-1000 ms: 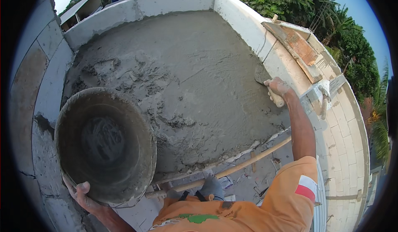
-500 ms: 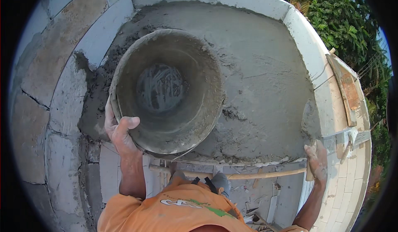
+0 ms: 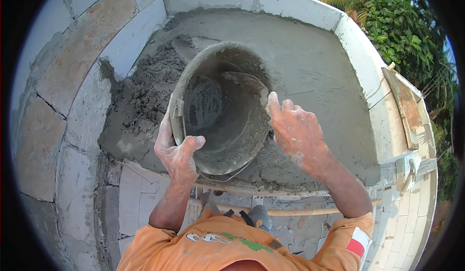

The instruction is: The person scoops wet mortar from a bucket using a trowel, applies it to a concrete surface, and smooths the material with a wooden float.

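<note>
My left hand (image 3: 178, 155) grips the left rim of a cement-smeared bucket (image 3: 229, 142), which is tilted over the grey slab of wet mortar (image 3: 319, 67). My right hand (image 3: 297, 129) is closed on a trowel at the bucket's right rim, its handle hidden behind my fingers. The trowel blade (image 3: 242, 82) reaches inside the upper part of the bucket. Some grey residue coats the bucket's bottom and walls. Rougher, lumpy mortar (image 3: 150, 96) lies left of the bucket, smoother mortar to the right.
Low white block walls (image 3: 361, 57) border the mortar, with a taller block wall (image 3: 72, 77) on the left. A wooden board (image 3: 408, 109) leans on the right edge. Below, a bamboo pole (image 3: 286, 213) crosses above a debris-strewn lower level. Trees stand beyond the wall.
My right hand has brought the trowel from the mortar's right edge into the bucket. My left hand has moved the bucket rightward and tilted it. The view has turned leftward since a second ago.
</note>
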`<state>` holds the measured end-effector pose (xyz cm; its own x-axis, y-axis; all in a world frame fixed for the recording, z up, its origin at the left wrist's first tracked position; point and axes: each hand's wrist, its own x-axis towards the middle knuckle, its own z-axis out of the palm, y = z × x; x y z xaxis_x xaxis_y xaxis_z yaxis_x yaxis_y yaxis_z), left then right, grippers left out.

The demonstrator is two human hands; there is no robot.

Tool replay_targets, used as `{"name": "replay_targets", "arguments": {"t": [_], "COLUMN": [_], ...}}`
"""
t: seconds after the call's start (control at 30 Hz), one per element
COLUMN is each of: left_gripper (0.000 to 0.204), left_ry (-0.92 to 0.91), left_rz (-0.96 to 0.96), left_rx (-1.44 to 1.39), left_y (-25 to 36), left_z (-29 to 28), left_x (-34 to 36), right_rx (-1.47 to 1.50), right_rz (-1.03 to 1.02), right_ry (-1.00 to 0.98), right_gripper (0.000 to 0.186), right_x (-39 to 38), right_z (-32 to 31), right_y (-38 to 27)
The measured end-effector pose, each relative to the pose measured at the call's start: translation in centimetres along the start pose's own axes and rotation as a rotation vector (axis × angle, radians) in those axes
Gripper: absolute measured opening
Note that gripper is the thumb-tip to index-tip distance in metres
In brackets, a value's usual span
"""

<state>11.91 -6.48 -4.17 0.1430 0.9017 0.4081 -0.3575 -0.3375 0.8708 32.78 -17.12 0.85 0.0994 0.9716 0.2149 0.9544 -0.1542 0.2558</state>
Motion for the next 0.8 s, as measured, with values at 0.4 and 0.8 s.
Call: {"name": "replay_targets", "arguments": {"t": [0.4,0.8], "left_gripper": [0.073,0.076], "left_ry": [0.032,0.049], "left_rz": [-0.028,-0.045], "left_rx": [-0.098,-0.088], "left_y": [0.8,0.6], "left_z": [-0.7,-1.1], "left_x": [-0.6,-0.5], "right_rx": [0.198,0.132], "right_rz": [-0.351,-0.328], "right_ry": [-0.184,-0.106], "right_gripper": [0.037,0.029], "right_x": [1.2,0.4], "right_z": [-0.2,-0.2], "right_y": [-3.7,-3.7]}}
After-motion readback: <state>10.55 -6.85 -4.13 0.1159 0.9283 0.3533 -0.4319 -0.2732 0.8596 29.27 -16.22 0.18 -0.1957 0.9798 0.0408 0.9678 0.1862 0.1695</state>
